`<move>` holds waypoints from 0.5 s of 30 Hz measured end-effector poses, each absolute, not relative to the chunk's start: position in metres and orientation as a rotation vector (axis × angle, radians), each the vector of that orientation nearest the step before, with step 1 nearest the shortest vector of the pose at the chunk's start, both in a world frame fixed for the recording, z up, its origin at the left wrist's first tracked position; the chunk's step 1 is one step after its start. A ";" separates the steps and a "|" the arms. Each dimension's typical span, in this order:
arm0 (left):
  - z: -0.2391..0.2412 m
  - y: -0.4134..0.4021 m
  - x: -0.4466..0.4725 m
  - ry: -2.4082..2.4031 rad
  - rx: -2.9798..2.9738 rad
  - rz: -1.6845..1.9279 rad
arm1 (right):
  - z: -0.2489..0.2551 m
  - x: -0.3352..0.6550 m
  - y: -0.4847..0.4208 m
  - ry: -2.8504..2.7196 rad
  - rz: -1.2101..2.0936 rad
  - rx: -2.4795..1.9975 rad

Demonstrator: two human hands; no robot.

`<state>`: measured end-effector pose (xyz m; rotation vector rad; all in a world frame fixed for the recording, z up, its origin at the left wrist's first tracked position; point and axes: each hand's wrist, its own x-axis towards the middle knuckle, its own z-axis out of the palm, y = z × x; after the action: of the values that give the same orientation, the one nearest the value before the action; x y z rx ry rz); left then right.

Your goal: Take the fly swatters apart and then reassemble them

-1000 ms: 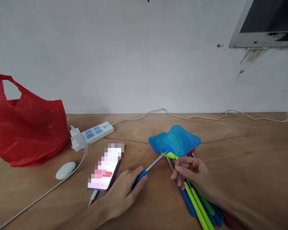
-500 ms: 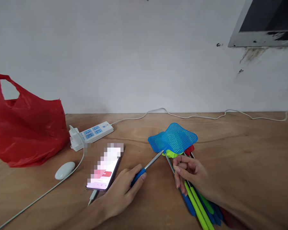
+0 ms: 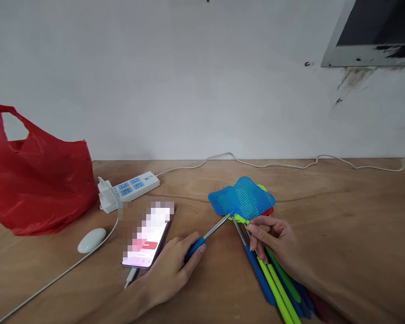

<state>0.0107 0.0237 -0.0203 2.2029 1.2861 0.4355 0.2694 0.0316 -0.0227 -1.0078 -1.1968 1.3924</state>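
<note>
My left hand (image 3: 175, 265) is closed round the blue grip of a fly swatter (image 3: 216, 226). Its metal shaft slants up to the right, to a blue mesh head (image 3: 219, 200). A second blue mesh head (image 3: 251, 198) overlaps it, with yellow-green mesh (image 3: 262, 187) and a bit of red (image 3: 268, 211) showing beneath. My right hand (image 3: 273, 238) has its thumb and fingers pinched together at the metal shafts, seemingly on one swatter's shaft; the exact contact is partly hidden. Below it fan out blue (image 3: 261, 281), yellow-green (image 3: 276, 292) and green (image 3: 283, 272) handles of several swatters.
A lit phone (image 3: 151, 245) on a charging cable lies left of my left hand. Further left are a white mouse-like object (image 3: 92, 240), a power strip (image 3: 135, 189) and a red plastic bag (image 3: 43, 180). A white cord (image 3: 273, 164) runs along the wall on the wooden table (image 3: 340, 207).
My right hand has shifted slightly right. The upper blue head has dropped a little, and yellow-green mesh now shows at its right edge. My left hand stays in place.
</note>
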 end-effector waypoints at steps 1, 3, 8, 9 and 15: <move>-0.020 0.024 0.011 1.290 2.215 0.422 | -0.022 0.269 0.031 -1.215 1.377 -1.018; -0.019 0.023 0.010 1.297 2.245 0.387 | -0.021 0.270 0.030 -1.286 1.314 -1.034; -0.015 0.021 0.012 1.325 2.327 0.289 | -0.012 0.277 0.033 -1.729 0.658 -1.007; -0.015 0.021 0.012 1.327 2.338 0.275 | -0.008 0.279 0.036 -1.846 0.464 -0.973; -0.014 0.021 0.012 1.334 2.389 0.233 | 0.004 0.291 0.050 -2.390 -0.160 -0.869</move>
<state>0.0123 0.0209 -0.0139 2.3887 1.3341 0.2334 0.2912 0.0503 0.0042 -0.8692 -2.3896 -0.1598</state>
